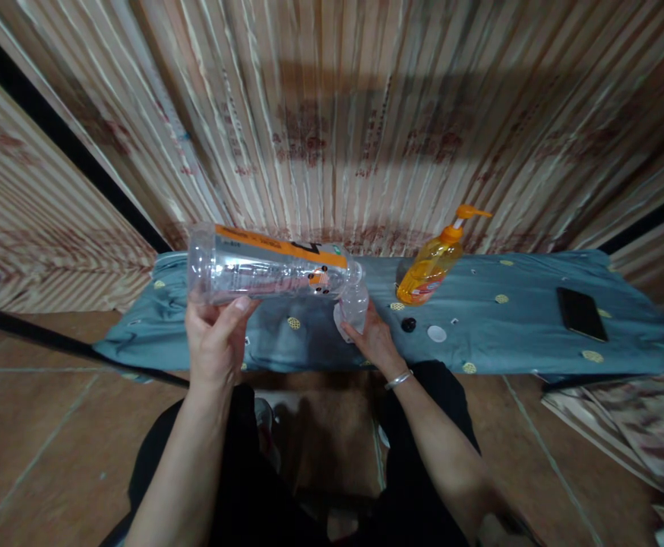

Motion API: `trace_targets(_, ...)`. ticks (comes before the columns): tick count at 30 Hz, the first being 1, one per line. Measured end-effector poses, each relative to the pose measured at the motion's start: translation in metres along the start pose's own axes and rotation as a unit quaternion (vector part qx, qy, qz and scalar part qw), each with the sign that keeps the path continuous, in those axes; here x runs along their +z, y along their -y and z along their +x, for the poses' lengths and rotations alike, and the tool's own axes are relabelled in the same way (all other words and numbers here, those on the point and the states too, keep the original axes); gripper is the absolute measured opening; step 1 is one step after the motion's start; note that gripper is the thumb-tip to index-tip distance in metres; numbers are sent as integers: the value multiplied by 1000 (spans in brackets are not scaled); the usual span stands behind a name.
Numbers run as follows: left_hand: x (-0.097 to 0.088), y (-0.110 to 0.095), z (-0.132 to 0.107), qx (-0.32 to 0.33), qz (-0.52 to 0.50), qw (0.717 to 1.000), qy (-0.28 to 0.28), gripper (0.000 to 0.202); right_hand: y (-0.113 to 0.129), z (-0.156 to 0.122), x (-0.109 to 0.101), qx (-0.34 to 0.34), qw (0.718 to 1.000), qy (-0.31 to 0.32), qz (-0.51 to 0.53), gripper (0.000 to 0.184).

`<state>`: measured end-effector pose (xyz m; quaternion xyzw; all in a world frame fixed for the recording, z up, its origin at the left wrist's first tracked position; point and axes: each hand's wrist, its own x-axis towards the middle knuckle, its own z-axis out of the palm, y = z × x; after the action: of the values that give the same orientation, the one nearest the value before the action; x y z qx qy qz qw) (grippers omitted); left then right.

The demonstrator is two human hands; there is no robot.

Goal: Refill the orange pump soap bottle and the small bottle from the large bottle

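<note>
My left hand [218, 334] is wrapped round the base end of a large clear plastic bottle [269, 266] with an orange and grey label. The bottle lies nearly level in the air, its neck pointing right. At that neck, a small clear bottle [355, 305] is held by my right hand [374, 334], which wears a silver bracelet at the wrist. The two mouths meet or nearly meet; I cannot tell whether they touch. Some of the small bottle is hidden behind my fingers.
An orange pump bottle [428, 266] stands behind my right hand. A black cap [408, 325] and a white round lid [437, 333] lie on the teal cloth [514, 334]. Farther right is a dark phone [581, 314]. A striped curtain [332, 114] hangs behind; black poles [75, 144] slant at the sides.
</note>
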<state>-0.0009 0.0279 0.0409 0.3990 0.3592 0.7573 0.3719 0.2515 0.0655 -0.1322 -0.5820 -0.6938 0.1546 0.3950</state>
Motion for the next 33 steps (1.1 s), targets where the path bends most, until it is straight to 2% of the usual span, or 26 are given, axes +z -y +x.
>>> trace_targets(7, -5, 4, -1, -3, -3, 1000, -6, 44, 4, 0, -2, 23, 1000, 8, 11, 80)
trace_targets(17, -3, 7, -4, 1, -6, 1000, -12, 50, -1, -1, 0, 4, 1000, -14, 19, 79)
trace_targets(21, -2, 7, -5, 5, -9, 1000, -11, 50, -1, 0, 0, -3, 1000, -5, 18, 73)
trace_targets(27, -1, 5, -7, -1, -21, 1000, -15, 47, 1, -1, 0, 13, 1000, 0, 10, 80)
trace_targets(33, -3, 4, -9, 2, -6, 1000, 2, 49, -1, -1, 2, 4, 1000, -2, 8, 77)
